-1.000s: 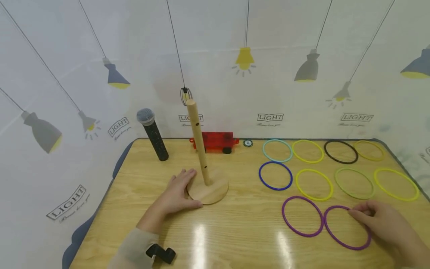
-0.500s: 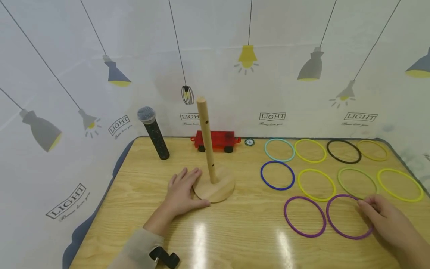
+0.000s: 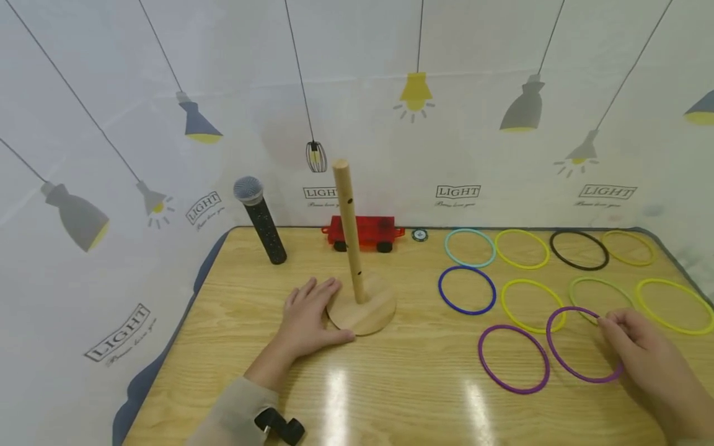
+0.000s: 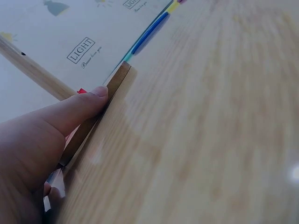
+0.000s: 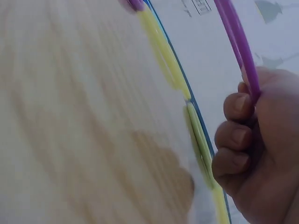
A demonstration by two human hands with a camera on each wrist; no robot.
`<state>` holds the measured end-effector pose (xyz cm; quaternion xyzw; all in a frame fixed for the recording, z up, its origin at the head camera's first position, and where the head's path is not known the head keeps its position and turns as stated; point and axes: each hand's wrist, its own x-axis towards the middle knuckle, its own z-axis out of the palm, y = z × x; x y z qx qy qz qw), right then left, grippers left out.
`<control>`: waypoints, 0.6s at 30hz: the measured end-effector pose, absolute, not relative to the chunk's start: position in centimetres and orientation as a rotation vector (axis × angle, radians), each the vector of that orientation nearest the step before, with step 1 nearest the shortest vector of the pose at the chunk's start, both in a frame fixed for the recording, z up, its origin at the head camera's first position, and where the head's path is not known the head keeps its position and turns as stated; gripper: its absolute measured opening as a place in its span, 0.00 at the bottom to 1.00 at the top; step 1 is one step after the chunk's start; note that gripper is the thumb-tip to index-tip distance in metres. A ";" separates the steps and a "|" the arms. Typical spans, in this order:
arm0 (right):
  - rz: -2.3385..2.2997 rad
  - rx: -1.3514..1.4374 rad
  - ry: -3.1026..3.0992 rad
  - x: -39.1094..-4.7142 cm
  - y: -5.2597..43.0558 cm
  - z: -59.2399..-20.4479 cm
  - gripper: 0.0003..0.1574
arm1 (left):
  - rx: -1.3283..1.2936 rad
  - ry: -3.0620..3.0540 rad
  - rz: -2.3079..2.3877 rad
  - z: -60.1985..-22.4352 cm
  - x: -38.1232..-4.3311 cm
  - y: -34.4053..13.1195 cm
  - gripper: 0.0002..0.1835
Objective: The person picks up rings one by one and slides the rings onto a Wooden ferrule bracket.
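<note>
Right wrist, held purple ring, cut off

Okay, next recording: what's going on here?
A person's left hand rests against the round wooden base of an upright pale wooden peg with no rings on it. The right hand holds a thin purple ring above the light wooden table. A second thin purple ring and other coloured rings lie flat there.

framed word LIGHT printed repeatedly across the white backdrop, small script line beneath, not clearly legible
</note>
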<state>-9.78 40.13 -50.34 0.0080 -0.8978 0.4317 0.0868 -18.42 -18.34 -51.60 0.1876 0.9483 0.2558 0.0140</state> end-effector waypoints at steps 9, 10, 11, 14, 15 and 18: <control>0.982 -0.058 -2.804 -12.4 37.1 -47.4 0.25 | 0.562 2.947 0.779 -51.6 -18.6 -18.5 0.63; 1.003 -0.070 -2.784 -12.7 36.5 -47.2 0.26 | 0.562 2.949 0.773 -51.6 -18.6 -18.5 0.63; 1.038 -0.075 -2.762 -13.0 35.9 -46.9 0.26 | 0.563 2.952 0.763 -51.6 -18.6 -18.6 0.63; 1.124 -0.061 -2.712 -14.0 33.8 -46.1 0.27 | 0.566 2.954 0.744 -51.6 -18.5 -18.6 0.63; 1.136 -0.040 -2.705 -14.3 33.2 -45.8 0.27 | 0.567 2.954 0.739 -51.6 -18.5 -18.5 0.63; 1.160 0.056 -2.695 -15.4 31.3 -44.8 0.25 | 0.574 2.955 0.741 -51.6 -18.5 -18.4 0.63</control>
